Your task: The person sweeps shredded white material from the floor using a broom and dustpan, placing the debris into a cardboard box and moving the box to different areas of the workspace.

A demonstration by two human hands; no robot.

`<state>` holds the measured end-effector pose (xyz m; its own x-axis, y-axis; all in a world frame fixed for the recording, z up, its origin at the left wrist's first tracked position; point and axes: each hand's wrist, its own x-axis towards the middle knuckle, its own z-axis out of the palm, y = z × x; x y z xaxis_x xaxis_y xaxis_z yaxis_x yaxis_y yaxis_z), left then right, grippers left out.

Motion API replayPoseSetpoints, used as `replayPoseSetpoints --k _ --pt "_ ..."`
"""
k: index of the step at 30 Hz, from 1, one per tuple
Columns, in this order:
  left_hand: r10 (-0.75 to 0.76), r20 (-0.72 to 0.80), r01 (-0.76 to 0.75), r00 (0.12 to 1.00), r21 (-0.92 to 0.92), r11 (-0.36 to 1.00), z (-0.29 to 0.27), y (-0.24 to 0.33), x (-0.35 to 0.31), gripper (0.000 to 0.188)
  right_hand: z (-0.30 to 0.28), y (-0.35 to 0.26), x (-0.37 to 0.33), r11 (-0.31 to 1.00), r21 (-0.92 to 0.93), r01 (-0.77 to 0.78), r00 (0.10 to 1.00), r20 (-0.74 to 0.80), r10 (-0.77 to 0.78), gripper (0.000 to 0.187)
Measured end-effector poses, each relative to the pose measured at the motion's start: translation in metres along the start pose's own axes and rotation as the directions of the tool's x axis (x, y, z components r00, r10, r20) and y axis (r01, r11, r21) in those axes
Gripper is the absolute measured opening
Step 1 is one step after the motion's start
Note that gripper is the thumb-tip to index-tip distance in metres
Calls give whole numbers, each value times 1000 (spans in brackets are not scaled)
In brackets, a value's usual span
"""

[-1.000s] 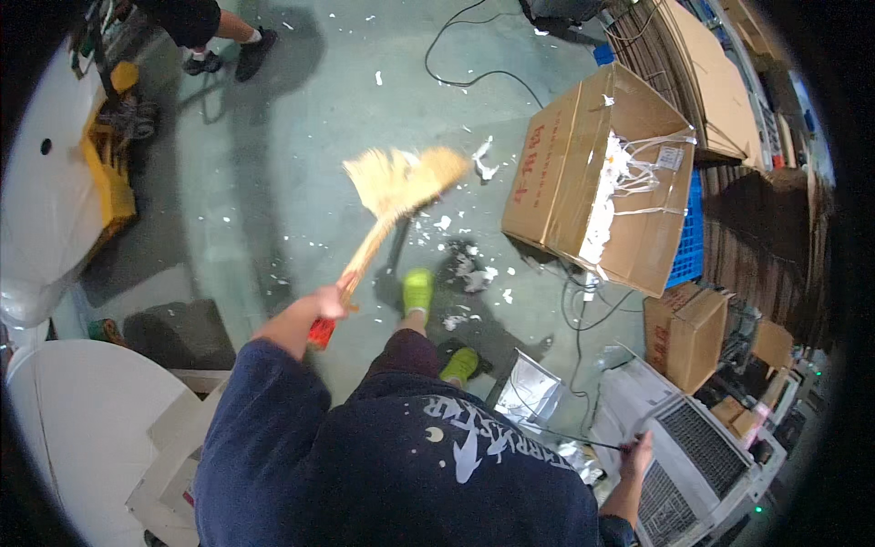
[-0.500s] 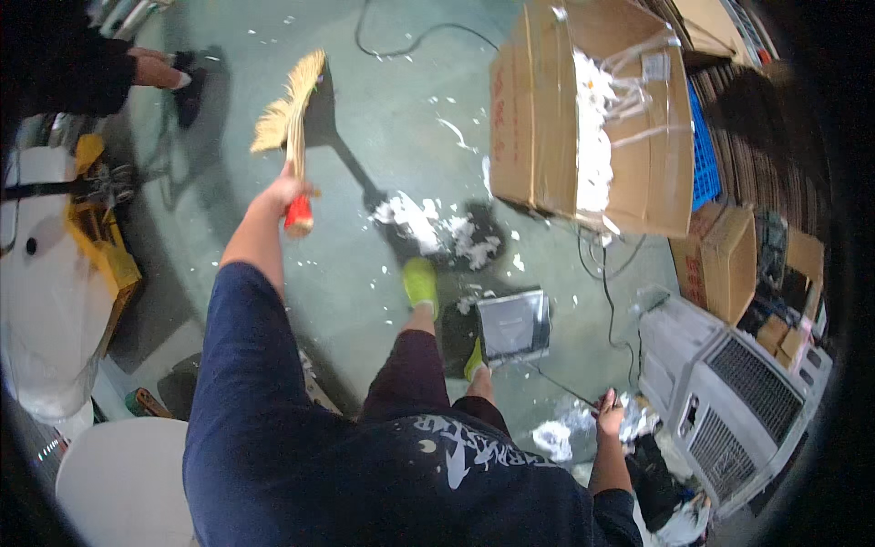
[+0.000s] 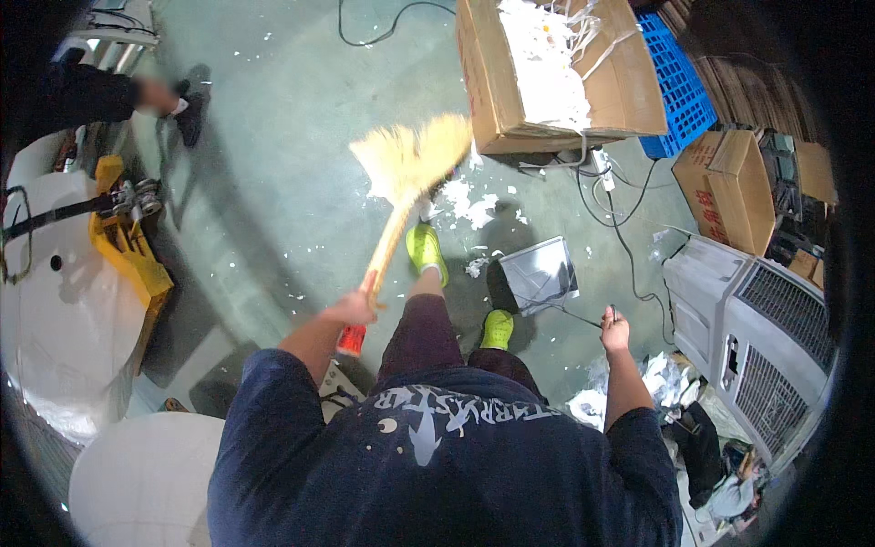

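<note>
My left hand [image 3: 354, 308] is wrapped round the handle of a straw broom [image 3: 407, 164], just above its red end. The broom's spread bristles are blurred over the floor beside white paper-like scraps [image 3: 474, 206]. My right hand [image 3: 615, 330] is closed round the thin dark handle of a dustpan [image 3: 540, 273]. That dustpan rests on the floor in front of my right foot, its inside grey and shiny. Smaller white bits lie scattered across the floor around my green shoes [image 3: 425, 248].
An open cardboard box [image 3: 620, 91] full of white scraps stands ahead, beside a blue crate [image 3: 679, 87]. Cables [image 3: 629, 246] trail over the floor at right near a grey slatted machine [image 3: 747, 319]. Another person's leg [image 3: 159, 96] is at far left, beyond a yellow-framed machine [image 3: 137, 246].
The broom has swung right and nearer, its bristles now close to the white scraps and the box. My left hand has come back towards my body. The dustpan appears turned slightly.
</note>
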<state>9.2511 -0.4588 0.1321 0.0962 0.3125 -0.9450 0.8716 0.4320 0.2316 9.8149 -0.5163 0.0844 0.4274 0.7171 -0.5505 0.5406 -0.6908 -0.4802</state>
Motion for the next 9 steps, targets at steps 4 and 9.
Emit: replayPoseSetpoints --k 4,9 --pt "-108 47 104 993 74 992 66 -9 -74 92 -14 -14 1 994 -110 19 998 70 -11 34" --pt "101 -175 -95 979 47 994 120 -59 -146 89 -51 20 -27 975 -162 152 981 142 -130 34"
